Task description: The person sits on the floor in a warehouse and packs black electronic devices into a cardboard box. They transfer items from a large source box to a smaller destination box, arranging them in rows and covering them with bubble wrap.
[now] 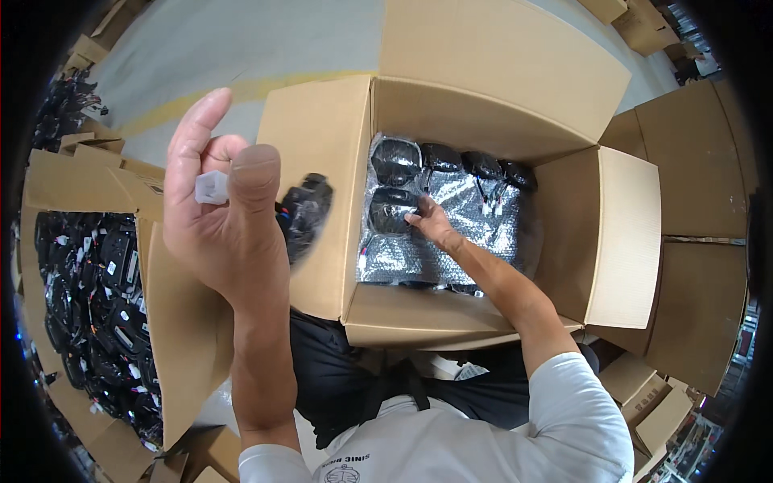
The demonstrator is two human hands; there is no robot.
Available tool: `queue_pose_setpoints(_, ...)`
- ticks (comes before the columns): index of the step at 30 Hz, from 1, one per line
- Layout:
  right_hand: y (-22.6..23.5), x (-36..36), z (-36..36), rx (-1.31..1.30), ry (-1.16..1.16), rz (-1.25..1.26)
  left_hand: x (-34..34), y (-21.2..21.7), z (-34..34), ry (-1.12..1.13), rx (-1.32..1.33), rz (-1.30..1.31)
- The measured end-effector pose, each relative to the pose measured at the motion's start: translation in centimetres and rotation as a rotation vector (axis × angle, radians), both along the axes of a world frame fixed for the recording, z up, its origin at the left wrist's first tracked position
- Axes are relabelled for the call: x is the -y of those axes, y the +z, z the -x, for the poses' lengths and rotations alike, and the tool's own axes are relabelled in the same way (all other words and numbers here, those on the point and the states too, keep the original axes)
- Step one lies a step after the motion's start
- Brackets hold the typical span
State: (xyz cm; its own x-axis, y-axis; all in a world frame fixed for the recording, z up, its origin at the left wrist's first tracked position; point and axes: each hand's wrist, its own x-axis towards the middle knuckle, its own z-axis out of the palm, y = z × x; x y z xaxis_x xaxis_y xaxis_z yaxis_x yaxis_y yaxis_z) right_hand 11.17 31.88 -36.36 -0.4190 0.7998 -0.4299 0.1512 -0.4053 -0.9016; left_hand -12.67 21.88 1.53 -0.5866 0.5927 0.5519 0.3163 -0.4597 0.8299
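Raised at the left, my left hand [229, 217] has its fingers curled around a small white plastic plug connector [211, 187]. Just right of that wrist, a dark plastic-wrapped part [306, 213] with a bit of coloured wire appears blurred; whether it joins the connector is hidden. My right hand [432, 223] reaches into the open cardboard box [451, 318]. Its thumb and fingers close on the right edge of a rounded black part [392, 211] in clear plastic. Behind it, several similar wrapped parts [441, 157] form a row, some with wires and white plugs, on silvery bubble wrap [471, 229].
A second cardboard box [189, 322] at the left is filled with many black wired parts [101, 298]. The large box's flaps [624, 237] stand spread outward. More cartons [692, 161] are stacked at the right. A yellow line [241, 88] crosses the grey floor.
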Motion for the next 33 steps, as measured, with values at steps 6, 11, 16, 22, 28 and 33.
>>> queue_pose_setpoints(6, 6.0, 2.4, 3.1, 0.829, 0.220, -0.574, 0.4, 1.1, -0.9, -0.109, 0.333, 0.061)
queue_pose_setpoints(11, 17.3, 4.8, 3.8, -0.399, 0.330, 0.526, -0.6, 0.5, -3.0, -0.158, 0.480, 0.108)
queue_pose_setpoints(16, 22.2, 8.0, 6.5, -0.888, 0.040, 0.558, -0.5, 1.3, -5.3, -0.311, 0.597, 0.055)
queue_pose_setpoints(22, 25.3, 8.6, 5.7, -1.392, -0.124, 0.779, -0.3, 0.7, -6.6, -0.505, 0.785, 0.003)
queue_pose_setpoints(28, 21.5, -2.0, -3.4, -0.544, -0.131, 0.383, -0.3, 0.9, -7.2, -0.172, 0.421, 0.287)
queue_pose_setpoints(33, 8.1, -6.2, -11.0, 0.088, -0.205, 0.288, -0.9, 0.8, -6.4, -0.287, 0.530, 0.309)
